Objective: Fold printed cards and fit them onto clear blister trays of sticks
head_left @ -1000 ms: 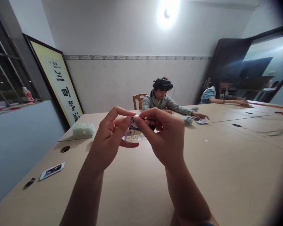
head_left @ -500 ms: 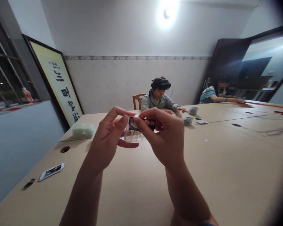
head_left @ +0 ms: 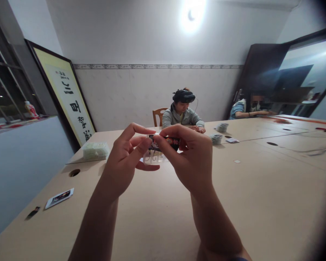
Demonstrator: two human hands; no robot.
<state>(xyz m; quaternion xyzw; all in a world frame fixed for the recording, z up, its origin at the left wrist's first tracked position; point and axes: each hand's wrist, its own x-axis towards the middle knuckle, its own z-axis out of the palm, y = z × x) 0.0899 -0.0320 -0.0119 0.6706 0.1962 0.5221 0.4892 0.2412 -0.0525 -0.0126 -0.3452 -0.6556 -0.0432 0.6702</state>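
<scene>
From over here, the left hand [head_left: 127, 156]'s gripping the clear box [head_left: 153, 157] mid-frame while the right hand [head_left: 191, 154] pinches the black label [head_left: 170, 142] across its top, I guess so neither slips around.

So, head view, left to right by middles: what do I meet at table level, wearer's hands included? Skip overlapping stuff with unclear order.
Small dark strip → white packet with dark picture → clear box stack → left hand → clear case → right hand → flat white piece.
</scene>
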